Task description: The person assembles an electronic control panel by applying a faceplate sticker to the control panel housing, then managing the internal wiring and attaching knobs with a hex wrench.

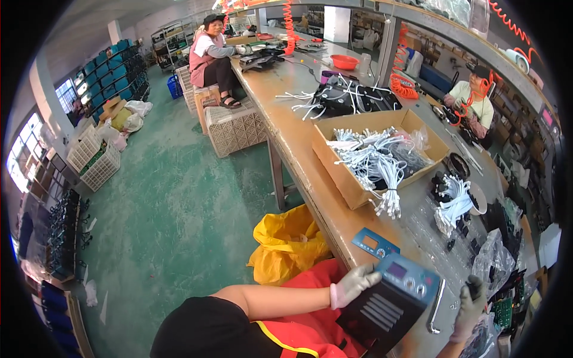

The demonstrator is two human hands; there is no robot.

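- Head view: a slotted black housing (373, 316) is held tilted at the near edge of the workbench (334, 218), in front of the wearer's body.
- Left hand (356, 284): gloved; clamped on the upper left edge of the unit, beside the blue control panel (412, 279).
- Right hand (468, 313): gloved; raised to the right of the unit and apart from it. Its grip cannot be told. A dark shape (474, 287) is seen at the fingertips; whether it is a held part or glove material cannot be determined.
- Completed, as judged: the control panel is seated on the end of the housing, and display and knobs are in place.
- Remaining, as judged: fastening cannot be confirmed, as no screws can be made out. A second blue control panel (375, 243) lies loose on the workbench, just beyond the unit, and is not mounted.
- Adjacent: a bright metal bar (438, 307) is seen between the unit and the right hand; its type and attachment are unclear.
- Hidden: the far side, underside and interior of the housing are not shown. The left thumb is partly obscured, and the right forearm is cut off at the lower edge.
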